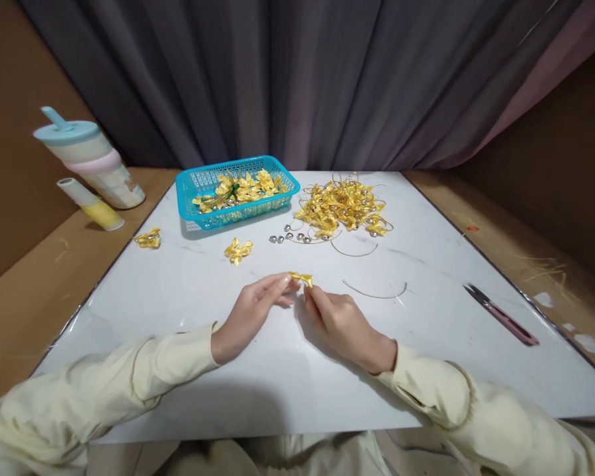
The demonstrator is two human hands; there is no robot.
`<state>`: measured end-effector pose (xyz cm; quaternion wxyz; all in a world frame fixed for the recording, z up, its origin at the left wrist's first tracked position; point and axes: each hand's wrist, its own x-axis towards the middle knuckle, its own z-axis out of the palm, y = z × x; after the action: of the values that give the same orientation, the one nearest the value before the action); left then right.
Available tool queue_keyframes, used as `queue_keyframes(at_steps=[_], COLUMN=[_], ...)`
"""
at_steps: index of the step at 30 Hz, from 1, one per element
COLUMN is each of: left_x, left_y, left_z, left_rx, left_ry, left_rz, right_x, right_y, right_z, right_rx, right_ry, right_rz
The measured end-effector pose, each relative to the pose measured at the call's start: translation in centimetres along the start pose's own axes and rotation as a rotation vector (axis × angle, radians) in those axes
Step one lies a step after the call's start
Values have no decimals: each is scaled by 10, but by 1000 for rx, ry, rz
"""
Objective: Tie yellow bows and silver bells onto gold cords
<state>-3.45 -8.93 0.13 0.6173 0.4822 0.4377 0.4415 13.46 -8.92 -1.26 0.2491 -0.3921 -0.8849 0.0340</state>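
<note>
Between my two hands, just above the white tabletop, is a small yellow ribbon bow [301, 277]. My left hand [258, 304] pinches its left end between thumb and fingers. The fingertips of my right hand [344, 324] close on its lower right end. Behind my left hand lies a little group of yellow bows [238, 251]. Several small silver bells [288, 235] sit beyond the held bow. A curved piece of thin cord [375, 294] rests to the right of my right hand.
A blue plastic basket [188, 221] with bows and bells stands at the back left. Right of it is a heap of yellow bows on cords [344, 205]. Thread snips [503, 316] lie at right. A tumbler [96, 162] and a yellow-white tube [92, 205] stand left.
</note>
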Motion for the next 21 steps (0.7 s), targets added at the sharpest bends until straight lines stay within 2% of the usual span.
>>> queue_keyframes(at_steps=[2, 6, 10, 16, 21], left_x=[-4, -9, -8, -8, -9], left_y=[2, 5, 5, 0, -2], left_z=[2, 5, 5, 4, 1], left_rx=[46, 78, 97, 126, 207], left_ry=[-63, -86, -137, -62, -61], left_rz=[-11, -40, -51, 17, 48], right_x=[-1, -2, -2, -1, -1], right_y=[-1, -5, -6, -6, -8], right_z=[1, 2, 3, 4, 2], right_rx=[-126, -248, -185, -104, -44], right_ry=[-9, 0, 17, 98, 68], right_rz=[-91, -199, -176, -178, -216])
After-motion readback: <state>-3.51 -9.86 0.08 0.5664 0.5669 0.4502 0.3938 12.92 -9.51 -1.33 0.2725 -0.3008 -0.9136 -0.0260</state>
